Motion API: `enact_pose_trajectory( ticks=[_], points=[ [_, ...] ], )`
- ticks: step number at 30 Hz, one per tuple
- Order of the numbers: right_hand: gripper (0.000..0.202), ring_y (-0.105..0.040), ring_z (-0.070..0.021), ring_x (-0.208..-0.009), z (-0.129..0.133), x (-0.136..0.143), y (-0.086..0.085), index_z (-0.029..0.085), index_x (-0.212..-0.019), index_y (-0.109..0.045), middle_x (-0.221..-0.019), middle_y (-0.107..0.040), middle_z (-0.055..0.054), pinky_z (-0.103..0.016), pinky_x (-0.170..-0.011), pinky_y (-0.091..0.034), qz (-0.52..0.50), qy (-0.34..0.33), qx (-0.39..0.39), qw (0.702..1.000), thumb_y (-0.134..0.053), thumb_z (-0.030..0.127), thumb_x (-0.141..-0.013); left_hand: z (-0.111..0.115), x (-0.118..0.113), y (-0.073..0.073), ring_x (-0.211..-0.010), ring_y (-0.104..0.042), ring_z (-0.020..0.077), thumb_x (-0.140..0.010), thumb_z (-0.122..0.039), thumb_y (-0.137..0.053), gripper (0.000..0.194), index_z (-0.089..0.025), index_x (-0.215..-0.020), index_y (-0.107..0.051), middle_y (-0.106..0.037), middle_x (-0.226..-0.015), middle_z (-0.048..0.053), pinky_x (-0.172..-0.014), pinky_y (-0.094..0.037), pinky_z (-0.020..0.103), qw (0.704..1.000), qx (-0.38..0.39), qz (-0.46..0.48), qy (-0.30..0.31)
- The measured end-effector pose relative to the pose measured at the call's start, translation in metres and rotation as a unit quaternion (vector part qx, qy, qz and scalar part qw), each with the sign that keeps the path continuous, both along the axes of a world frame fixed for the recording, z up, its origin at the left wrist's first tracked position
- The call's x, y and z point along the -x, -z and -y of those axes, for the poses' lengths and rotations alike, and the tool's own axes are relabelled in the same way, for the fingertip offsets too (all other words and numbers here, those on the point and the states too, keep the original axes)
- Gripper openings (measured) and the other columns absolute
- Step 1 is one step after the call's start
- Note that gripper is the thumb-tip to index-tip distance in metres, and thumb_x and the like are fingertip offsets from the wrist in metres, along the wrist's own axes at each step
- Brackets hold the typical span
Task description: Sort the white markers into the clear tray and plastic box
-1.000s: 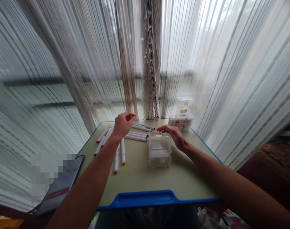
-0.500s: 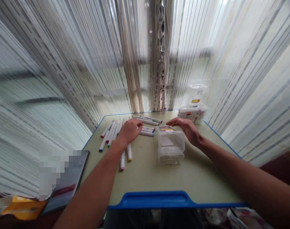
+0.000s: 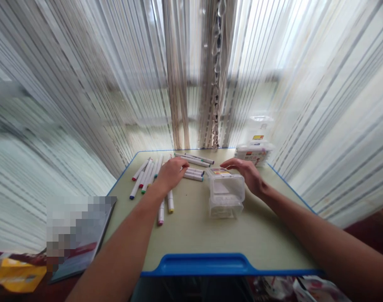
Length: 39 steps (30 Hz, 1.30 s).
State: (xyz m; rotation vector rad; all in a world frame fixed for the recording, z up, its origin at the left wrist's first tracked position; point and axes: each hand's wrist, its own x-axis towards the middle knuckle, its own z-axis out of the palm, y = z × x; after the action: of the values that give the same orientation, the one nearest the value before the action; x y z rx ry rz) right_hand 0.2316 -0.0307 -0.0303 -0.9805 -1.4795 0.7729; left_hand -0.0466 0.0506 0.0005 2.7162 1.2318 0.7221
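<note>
On the pale green tabletop [image 3: 185, 235], my left hand [image 3: 174, 170] is closed, fingers curled over the left ends of white markers [image 3: 193, 177] with blue and purple caps. The fingertips are partly hidden. My right hand [image 3: 246, 171] arches behind and right of a clear plastic box [image 3: 227, 188], fingers stretched toward its back edge; I cannot tell whether they touch it. The box's lid hangs open toward me and no markers show inside. More white markers [image 3: 147, 176], capped red, blue and green, lie left of my left hand. A pink-capped marker [image 3: 160, 214] and a yellow-capped marker [image 3: 170, 202] lie under my left wrist.
Behind my left hand lie several markers [image 3: 196, 160]. A second clear case [image 3: 252, 153] with printed labels stands at the back right corner. A dark-edged flat panel [image 3: 97, 239] leans at the left edge. String curtains [image 3: 191, 84] hang behind; a blue tray edge [image 3: 207, 263] runs along the front.
The camera view has shifted slightly. Both hands, the box and the markers stay in nearly the same places.
</note>
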Motion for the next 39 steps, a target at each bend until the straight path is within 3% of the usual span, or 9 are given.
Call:
enact_pose_trajectory(
  ticks=[14, 21, 26, 33, 39],
  points=[
    [0.043, -0.067, -0.028, -0.1, -0.001, -0.005, 0.001, 0.023, -0.092, -0.082, -0.101, -0.079, -0.006, -0.04, -0.09, -0.049, -0.006, 0.012, -0.011, 1.0, -0.049, 0.051, -0.095, -0.002, -0.001, 0.0, -0.099, -0.07, 0.0258, -0.09, -0.014, -0.056, 0.022, -0.018, -0.093, -0.077, -0.076, -0.103, 0.008, -0.092, -0.053, 0.037, 1.0, 0.01, -0.008, -0.008],
    [0.045, -0.067, -0.0285, -0.1, 0.0, -0.004, -0.002, 0.022, -0.092, -0.082, -0.102, -0.078, -0.007, -0.041, -0.092, -0.049, 0.019, 0.009, -0.005, 1.0, -0.049, 0.053, -0.095, -0.002, -0.001, 0.0, -0.093, -0.07, 0.0245, -0.091, -0.016, -0.055, 0.022, -0.019, -0.091, -0.077, -0.076, -0.099, 0.008, -0.087, -0.054, 0.037, 1.0, 0.0, -0.011, -0.003],
    [0.048, -0.068, -0.0294, -0.097, 0.002, -0.001, -0.005, 0.022, -0.09, -0.082, -0.099, -0.078, -0.008, -0.044, -0.093, -0.05, 0.03, 0.027, -0.001, 0.999, -0.05, 0.057, -0.093, 0.002, -0.002, -0.002, -0.086, -0.069, 0.0228, -0.089, -0.022, -0.059, 0.017, -0.019, -0.087, -0.076, -0.075, -0.092, 0.007, -0.08, -0.054, 0.034, 0.999, -0.007, -0.013, 0.036],
    [0.045, -0.067, -0.0279, -0.093, 0.003, 0.0, -0.007, 0.022, -0.087, -0.082, -0.096, -0.078, -0.008, -0.042, -0.089, -0.049, 0.021, 0.026, -0.007, 0.999, -0.05, 0.053, -0.094, 0.004, -0.004, 0.005, -0.086, -0.067, 0.023, -0.076, -0.016, -0.064, 0.02, -0.018, -0.092, -0.077, -0.072, -0.091, 0.007, -0.08, -0.052, 0.033, 0.991, 0.03, -0.041, 0.123],
    [0.043, -0.067, -0.0283, -0.096, 0.005, 0.0, -0.009, 0.023, -0.087, -0.081, -0.097, -0.078, -0.008, -0.042, -0.089, -0.051, 0.034, 0.027, -0.021, 0.999, -0.051, 0.052, -0.094, 0.008, -0.006, 0.004, -0.086, -0.065, 0.0226, -0.087, -0.028, -0.066, 0.014, -0.02, -0.09, -0.078, -0.069, -0.092, 0.008, -0.078, -0.05, 0.033, 0.983, 0.06, -0.061, 0.165]
  ],
)
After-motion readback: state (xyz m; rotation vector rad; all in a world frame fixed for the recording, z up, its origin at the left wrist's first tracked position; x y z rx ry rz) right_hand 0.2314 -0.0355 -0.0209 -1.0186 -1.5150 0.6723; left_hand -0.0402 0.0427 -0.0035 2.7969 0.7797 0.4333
